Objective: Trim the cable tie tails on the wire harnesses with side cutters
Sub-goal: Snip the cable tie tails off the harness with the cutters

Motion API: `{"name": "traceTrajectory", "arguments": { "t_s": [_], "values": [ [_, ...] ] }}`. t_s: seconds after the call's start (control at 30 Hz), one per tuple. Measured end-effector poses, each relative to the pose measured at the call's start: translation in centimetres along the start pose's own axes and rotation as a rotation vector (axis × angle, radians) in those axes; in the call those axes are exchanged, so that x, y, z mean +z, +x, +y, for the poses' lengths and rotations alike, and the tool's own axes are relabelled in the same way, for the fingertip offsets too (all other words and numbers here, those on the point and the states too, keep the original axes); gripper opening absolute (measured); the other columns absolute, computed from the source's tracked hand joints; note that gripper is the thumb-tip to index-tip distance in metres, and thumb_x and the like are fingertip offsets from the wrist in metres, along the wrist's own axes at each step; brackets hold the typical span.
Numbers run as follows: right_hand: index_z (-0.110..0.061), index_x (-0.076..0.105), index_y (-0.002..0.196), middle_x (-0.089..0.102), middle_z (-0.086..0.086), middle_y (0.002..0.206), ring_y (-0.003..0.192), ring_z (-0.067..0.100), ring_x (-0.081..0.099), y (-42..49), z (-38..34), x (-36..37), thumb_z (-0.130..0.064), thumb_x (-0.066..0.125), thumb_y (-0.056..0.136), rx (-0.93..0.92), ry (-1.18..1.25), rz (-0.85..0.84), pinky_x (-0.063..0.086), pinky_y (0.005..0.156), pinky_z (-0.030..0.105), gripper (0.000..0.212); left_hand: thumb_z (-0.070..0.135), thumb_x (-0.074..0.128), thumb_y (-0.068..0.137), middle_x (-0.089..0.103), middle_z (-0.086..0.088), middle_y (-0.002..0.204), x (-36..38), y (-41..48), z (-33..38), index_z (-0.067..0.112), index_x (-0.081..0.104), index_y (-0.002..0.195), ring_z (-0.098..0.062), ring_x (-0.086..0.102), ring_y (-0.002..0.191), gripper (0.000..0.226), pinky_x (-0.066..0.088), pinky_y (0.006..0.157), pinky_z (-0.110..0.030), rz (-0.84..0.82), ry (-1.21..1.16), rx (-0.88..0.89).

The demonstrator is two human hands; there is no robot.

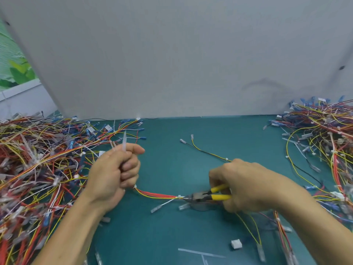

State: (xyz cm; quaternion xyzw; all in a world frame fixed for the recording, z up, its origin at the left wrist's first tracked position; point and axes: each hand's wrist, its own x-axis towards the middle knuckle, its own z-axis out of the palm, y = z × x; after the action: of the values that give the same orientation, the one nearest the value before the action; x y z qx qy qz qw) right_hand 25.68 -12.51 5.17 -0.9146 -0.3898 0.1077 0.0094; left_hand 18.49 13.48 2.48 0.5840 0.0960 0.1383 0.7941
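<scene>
Lower centre: left hand [114, 169] clenched on wire harness [156, 195], right hand [246, 186] squeezing side cutters [202, 197] at cable tie [180, 197]. Risk: nicking 1 red wire if angled inward.

Teal bench mat [166, 142], big tangled harness heap [38, 169] on left, second heap [322, 134] far right, trimmed tie tails [200, 253] and white connector [236, 244] near edge
</scene>
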Motion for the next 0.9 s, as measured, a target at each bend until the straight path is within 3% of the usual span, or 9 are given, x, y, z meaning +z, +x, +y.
{"name": "traceTrajectory", "arguments": {
  "t_s": [0.1,0.23,0.3,0.37,0.47,0.53,0.63,0.77,0.9],
  "values": [
    [-0.036,0.046,0.078,0.048,-0.012,0.072,0.065,0.003,0.043,0.0,0.0,0.3,-0.034,0.065,0.066,0.01,-0.008,-0.046,0.03,0.05,0.025,0.022,-0.001,0.039,0.086,0.026,0.006,0.046,-1.3,0.2,0.4,0.007,0.064,0.077,-0.008,0.013,0.041,0.028,0.014,0.039,-0.011,0.082,0.18,0.092],
    [-0.034,0.048,0.076,0.048,-0.011,0.072,0.066,0.004,0.044,0.5,0.0,1.1,-0.032,0.066,0.067,0.016,0.018,-0.085,0.03,0.05,0.026,0.02,0.011,0.075,0.073,0.049,-0.007,0.054,-3.8,0.2,1.3,0.018,0.068,0.087,-0.013,0.037,0.046,0.017,0.029,0.046,-0.021,0.253,0.837,0.17],
    [-0.034,0.048,0.077,0.048,-0.011,0.072,0.064,0.002,0.043,0.5,0.1,1.2,-0.033,0.066,0.066,0.017,0.017,-0.08,0.029,0.049,0.026,0.02,0.016,0.074,0.079,0.041,-0.006,0.052,-4.9,0.4,1.6,0.012,0.065,0.086,-0.015,0.031,0.044,0.012,0.024,0.046,-0.02,0.282,0.75,0.063],
    [-0.035,0.049,0.078,0.048,-0.011,0.072,0.065,0.002,0.043,0.6,0.1,1.2,-0.033,0.066,0.067,0.014,0.021,-0.074,0.029,0.049,0.026,0.021,0.019,0.07,0.084,0.03,0.004,0.047,-5.4,0.2,1.8,0.01,0.061,0.081,-0.011,0.019,0.04,0.013,0.015,0.043,-0.014,0.218,0.632,-0.086],
    [-0.034,0.05,0.081,0.047,-0.011,0.073,0.07,0.009,0.048,0.6,0.0,1.3,-0.033,0.066,0.068,0.006,0.035,-0.076,0.031,0.05,0.026,0.021,0.007,0.074,0.079,0.042,0.008,0.041,-5.1,-0.4,2.1,0.015,0.073,0.078,-0.006,0.03,0.037,0.008,0.024,0.038,-0.019,-0.049,0.979,-0.115],
    [-0.034,0.05,0.082,0.047,-0.011,0.073,0.074,0.012,0.049,0.6,0.0,1.2,-0.033,0.066,0.068,0.008,0.035,-0.074,0.031,0.05,0.026,0.022,0.013,0.08,0.074,0.058,0.014,0.051,-3.9,-0.6,2.3,0.028,0.076,0.078,-0.002,0.048,0.044,0.015,0.035,0.048,-0.015,-0.217,1.214,-0.105],
    [-0.033,0.051,0.083,0.046,-0.011,0.074,0.072,0.013,0.048,0.5,-0.2,1.1,-0.032,0.066,0.068,0.007,0.03,-0.074,0.031,0.05,0.026,0.022,0.025,0.081,0.073,0.071,0.02,0.071,-2.7,-0.4,1.7,0.035,0.074,0.07,0.006,0.064,0.072,0.012,0.048,0.076,-0.02,-0.172,1.416,-0.005],
    [-0.033,0.054,0.085,0.05,-0.01,0.074,0.075,0.014,0.051,0.3,-0.1,0.7,-0.037,0.066,0.069,-0.013,0.059,-0.07,0.038,0.052,0.027,0.021,0.016,0.079,0.076,0.069,0.014,0.069,-1.7,-0.4,0.0,0.026,0.073,0.066,-0.004,0.063,0.072,0.016,0.046,0.071,-0.023,-0.127,1.314,0.273],
    [-0.032,0.053,0.082,0.057,-0.009,0.075,0.075,0.012,0.055,-0.2,0.2,-0.3,-0.042,0.067,0.067,-0.017,0.113,-0.018,0.052,0.065,0.034,0.023,0.012,0.077,0.078,0.071,0.011,0.07,-1.6,-0.2,-0.5,0.03,0.073,0.066,0.0,0.063,0.068,0.021,0.046,0.071,-0.019,-0.04,1.023,0.193]
  ]
}}
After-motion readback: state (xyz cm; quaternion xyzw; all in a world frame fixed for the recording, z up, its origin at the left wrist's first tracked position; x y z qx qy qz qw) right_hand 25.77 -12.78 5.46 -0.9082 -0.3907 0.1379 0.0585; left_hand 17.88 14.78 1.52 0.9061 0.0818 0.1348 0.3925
